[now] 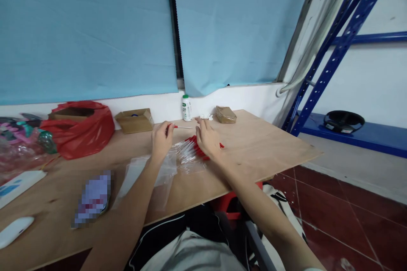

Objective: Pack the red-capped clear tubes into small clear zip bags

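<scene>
My left hand (162, 137) is closed around the red end of a slim stick (184, 127), whose pale, thin shaft points right toward my other hand. My right hand (208, 137) is raised over the right side of a pile, its fingers stretched out near the stick's tip, with no object visible in it. The pile (187, 150) is made of several similar slim sticks with clear shafts and red ends, lying on the wooden table. Clear plastic bags (163, 178) lie flat beside it, partly under my left forearm.
A white bottle with a green cap (187, 109) stands by the wall, between an open cardboard box (135, 122) and a brown package (226, 114). At left are a red plastic bag (92, 135), a blurred-out purple item (92, 199) and a white mouse (15, 230).
</scene>
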The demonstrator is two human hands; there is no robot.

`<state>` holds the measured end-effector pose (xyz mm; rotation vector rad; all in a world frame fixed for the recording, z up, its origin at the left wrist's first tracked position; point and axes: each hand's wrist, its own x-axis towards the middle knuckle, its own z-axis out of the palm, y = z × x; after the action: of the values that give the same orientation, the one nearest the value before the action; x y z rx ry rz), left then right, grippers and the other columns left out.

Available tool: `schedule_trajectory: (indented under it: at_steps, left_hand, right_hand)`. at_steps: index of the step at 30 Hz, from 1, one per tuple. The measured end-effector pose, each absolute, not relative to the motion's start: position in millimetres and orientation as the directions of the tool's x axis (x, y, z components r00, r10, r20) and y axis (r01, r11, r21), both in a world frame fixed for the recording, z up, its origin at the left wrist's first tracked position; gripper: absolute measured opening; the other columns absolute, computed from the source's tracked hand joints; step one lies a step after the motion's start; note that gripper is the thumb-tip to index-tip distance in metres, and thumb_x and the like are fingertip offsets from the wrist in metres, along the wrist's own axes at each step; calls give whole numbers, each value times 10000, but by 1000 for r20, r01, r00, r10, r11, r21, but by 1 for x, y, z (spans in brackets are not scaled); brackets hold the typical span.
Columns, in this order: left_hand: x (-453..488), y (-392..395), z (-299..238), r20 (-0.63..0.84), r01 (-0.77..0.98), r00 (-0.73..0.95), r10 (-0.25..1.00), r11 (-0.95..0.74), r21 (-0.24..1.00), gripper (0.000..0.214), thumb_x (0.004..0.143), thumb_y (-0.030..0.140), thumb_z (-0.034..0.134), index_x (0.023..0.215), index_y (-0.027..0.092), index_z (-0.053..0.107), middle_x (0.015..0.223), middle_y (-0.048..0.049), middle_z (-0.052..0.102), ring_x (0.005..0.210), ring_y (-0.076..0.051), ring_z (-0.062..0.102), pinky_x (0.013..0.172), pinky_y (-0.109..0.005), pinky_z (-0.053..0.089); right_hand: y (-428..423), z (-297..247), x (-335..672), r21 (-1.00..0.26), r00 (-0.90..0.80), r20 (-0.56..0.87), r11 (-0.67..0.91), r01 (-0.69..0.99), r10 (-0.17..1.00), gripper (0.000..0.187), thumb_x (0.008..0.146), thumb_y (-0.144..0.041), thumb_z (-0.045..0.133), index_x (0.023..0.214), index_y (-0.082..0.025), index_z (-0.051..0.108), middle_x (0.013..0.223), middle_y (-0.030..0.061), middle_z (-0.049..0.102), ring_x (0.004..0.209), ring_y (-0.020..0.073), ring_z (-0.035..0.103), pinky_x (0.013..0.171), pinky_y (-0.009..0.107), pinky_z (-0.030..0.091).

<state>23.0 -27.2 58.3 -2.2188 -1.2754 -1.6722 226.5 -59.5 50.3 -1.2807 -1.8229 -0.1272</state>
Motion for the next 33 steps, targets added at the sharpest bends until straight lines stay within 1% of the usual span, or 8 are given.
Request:
schedule_trajectory:
  at_steps: [4,8,11,17,27,30,32,33]
  left_hand:
    - [33,-30,54,825,619,61,562,-670,410,302,1061,390,469,875,209,623,784,-26,651,732,-175,571,730,-282,400]
    - [39,-32,50,759,504,102,643,-691,518,332,1069,431,439,881,214,605,752,-5,623,702,-162,560,702,-269,420]
    - [36,-31,47,734,480,121,669,-686,546,362,1068,459,432,847,213,579,708,12,565,660,-151,523,665,-265,405]
    - [29,-32,49,730,506,170,662,-694,512,370,1064,456,448,832,206,590,721,9,583,665,-147,516,647,-269,384]
    - [46,-48,52,784,501,119,610,-718,483,368,1062,437,480,800,202,589,750,-11,603,722,-150,550,673,-277,415]
    - [19,-45,70,809,453,-60,585,-706,544,359,1042,476,515,810,203,550,722,1,557,695,-141,530,663,-264,439]
    - [-14,-38,92,773,341,-464,432,-718,606,397,1044,530,485,815,206,483,682,35,463,603,-104,456,572,-223,397]
    - [-31,-35,103,753,303,-550,361,-754,582,398,1056,538,457,836,206,460,682,50,422,575,-84,426,543,-202,366]
  right_hand:
    - [-55,46,208,-428,-233,676,629,649,700,518,1110,-339,258,1603,-183,292,1483,181,534,1198,243,626,1034,386,493]
    - [-48,44,198,-426,-301,621,634,646,724,448,1131,-379,206,1471,-179,419,1337,160,625,1073,220,652,960,351,498]
    - [-48,45,202,-269,-343,544,547,793,766,382,1132,-369,214,1324,-213,505,1277,132,654,950,231,663,864,344,489]
    - [-49,47,215,-12,-395,427,442,897,813,362,1097,-243,254,1348,-253,515,1323,119,630,886,238,684,779,334,471]
    - [-45,36,224,-55,-387,475,465,883,790,360,1080,-221,279,1301,-234,563,1275,121,639,912,233,655,748,301,444]
    - [-34,27,246,-190,-275,526,427,884,804,314,1068,-236,317,1252,-223,571,1162,111,671,849,224,631,743,297,434]
    - [-23,26,274,-374,-38,598,321,870,800,313,1072,-230,286,1195,-184,570,985,101,675,771,221,600,736,305,434]
    - [-19,28,289,-433,59,652,308,847,756,338,1085,-240,250,1150,-173,574,944,104,667,777,225,595,752,312,441]
